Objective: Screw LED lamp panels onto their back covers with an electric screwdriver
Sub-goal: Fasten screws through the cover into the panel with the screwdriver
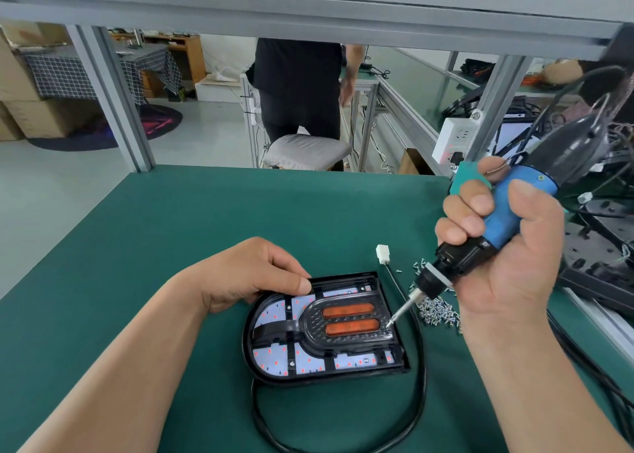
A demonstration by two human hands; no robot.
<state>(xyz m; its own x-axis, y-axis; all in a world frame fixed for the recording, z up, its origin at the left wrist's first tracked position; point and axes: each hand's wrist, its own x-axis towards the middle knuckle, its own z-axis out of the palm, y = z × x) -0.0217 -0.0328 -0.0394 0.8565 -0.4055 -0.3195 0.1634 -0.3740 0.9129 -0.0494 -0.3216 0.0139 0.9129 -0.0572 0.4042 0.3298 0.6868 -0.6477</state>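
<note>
A black D-shaped lamp back cover (255, 372) lies on the green mat, with the white LED panel (274, 356) and two orange reflectors set in it. My left hand (254, 274) presses on the cover's far left edge, fingers curled on the rim. My right hand (504, 246) grips a blue and black electric screwdriver (514, 209), tilted, its bit tip (391, 322) touching the panel's right edge beside the lower reflector. A pile of small silver screws (435, 310) lies just right of the lamp.
The lamp's black cable (417, 401) loops around the front and ends in a white connector (382, 254). Black lamp parts and wires crowd the right side (600, 246). A person in black stands beyond the bench by a grey stool (308, 150). Aluminium frame posts flank the bench.
</note>
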